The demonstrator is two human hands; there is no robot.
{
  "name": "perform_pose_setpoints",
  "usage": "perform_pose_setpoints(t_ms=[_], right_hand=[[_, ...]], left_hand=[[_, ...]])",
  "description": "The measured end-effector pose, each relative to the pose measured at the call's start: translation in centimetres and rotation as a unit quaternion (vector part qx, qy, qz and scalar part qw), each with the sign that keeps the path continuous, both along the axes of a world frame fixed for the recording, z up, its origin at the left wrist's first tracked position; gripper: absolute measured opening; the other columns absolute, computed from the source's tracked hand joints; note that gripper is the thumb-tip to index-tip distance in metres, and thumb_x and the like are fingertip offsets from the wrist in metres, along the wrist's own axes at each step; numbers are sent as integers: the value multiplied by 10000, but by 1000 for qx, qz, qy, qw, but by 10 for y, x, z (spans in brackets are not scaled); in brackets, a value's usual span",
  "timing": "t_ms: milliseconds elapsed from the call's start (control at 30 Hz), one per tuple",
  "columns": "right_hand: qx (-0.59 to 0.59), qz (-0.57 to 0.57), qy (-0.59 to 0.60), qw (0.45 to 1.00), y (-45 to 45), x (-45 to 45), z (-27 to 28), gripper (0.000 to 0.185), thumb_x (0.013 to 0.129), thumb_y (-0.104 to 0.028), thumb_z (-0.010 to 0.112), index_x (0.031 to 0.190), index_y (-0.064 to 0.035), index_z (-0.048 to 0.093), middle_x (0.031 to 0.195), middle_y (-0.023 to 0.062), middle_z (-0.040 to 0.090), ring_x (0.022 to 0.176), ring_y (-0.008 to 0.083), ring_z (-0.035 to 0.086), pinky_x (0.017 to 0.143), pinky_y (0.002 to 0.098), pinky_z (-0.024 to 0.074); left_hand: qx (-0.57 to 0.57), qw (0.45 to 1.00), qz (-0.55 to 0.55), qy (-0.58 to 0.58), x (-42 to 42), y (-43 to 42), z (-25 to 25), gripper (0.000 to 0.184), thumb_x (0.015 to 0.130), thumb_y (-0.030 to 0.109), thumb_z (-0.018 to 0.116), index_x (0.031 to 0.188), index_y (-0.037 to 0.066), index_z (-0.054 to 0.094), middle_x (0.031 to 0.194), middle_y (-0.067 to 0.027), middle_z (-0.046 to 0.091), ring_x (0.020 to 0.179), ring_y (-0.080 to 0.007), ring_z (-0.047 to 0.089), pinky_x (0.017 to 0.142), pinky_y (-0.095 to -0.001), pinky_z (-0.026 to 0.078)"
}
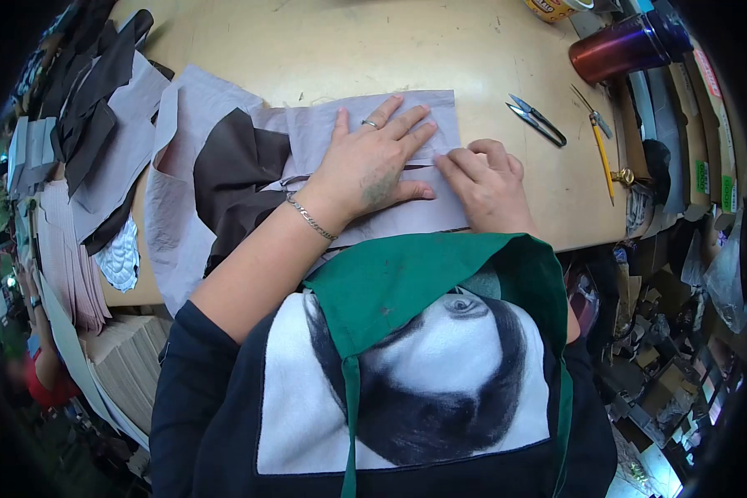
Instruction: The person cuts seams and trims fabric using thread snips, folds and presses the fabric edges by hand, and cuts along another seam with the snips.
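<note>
A light mauve-grey piece of fabric (pixel 315 123) lies spread on the wooden table, with a dark brown piece of cloth (pixel 239 153) bunched at its left part. My left hand (pixel 382 158) presses flat on the fabric with its fingers spread; a ring and a chain bracelet are on it. Just to the right, my right hand (pixel 490 184) pinches the fabric between thumb and forefinger near a dark slit. Thread snips (pixel 537 120) rest on the table beyond my right hand.
A yellow pencil (pixel 602 158) and a thin pointed tool lie by the table's (pixel 506 50) right edge. A red-purple bottle (pixel 618 51) lies behind them, near a yellow tub (pixel 556 8). Dark and mauve fabric pieces (pixel 100 116) pile up at left. Another person's red sleeve (pixel 54 378) shows far left.
</note>
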State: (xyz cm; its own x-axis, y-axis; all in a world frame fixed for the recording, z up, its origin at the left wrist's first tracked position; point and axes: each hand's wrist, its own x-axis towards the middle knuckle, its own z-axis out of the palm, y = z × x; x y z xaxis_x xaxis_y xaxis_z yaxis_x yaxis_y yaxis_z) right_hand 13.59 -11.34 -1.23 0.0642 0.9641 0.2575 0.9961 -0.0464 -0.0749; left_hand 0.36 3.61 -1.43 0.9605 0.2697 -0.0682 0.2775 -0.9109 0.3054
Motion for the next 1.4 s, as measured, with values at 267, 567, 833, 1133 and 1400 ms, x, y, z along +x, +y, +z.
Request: perform_pose_setpoints(t_ms=[267,567,833,1133,1400], right_hand=[[4,-37,-12,999,0,-8,-4,273,735,-230,557,974,-142,656,1002,-53,560,1056,185,504,821,375,367],[17,-72,-35,997,-14,7,-14,248,763,-195,551,978,-135,659,1025,-51,571,1073,197,495,819,381,384],[72,-100,44,991,-13,11,-15,271,763,-181,551,1006,-108,646,1023,-31,593,1023,214,520,779,382,422],[100,-50,30,993,-6,-21,-33,295,764,-228,546,1004,-106,666,1074,-8,584,1166,238,467,907,453,397],[80,-160,60,982,-29,-10,-28,305,799,-243,519,1024,-94,662,1164,12,593,1259,284,389,981,511,319]], left_hand=[[14,999,-3,-37,0,-1,-3,748,724,548,670,1337,166,476,1440,0,380,1377,-239,281,971,-696,297],[4,1000,1,-20,-1,-1,-1,782,726,582,650,1362,175,446,1462,-2,353,1387,-242,261,977,-701,283],[10,1000,4,4,1,-2,3,794,725,573,656,1375,178,427,1477,-1,333,1391,-248,251,980,-700,279],[37,999,-13,35,4,-2,4,819,716,605,647,1379,175,431,1485,-15,330,1392,-270,253,957,-710,273],[41,998,-17,54,7,-3,8,852,708,638,633,1386,165,425,1494,-35,319,1394,-290,245,959,-718,254]])
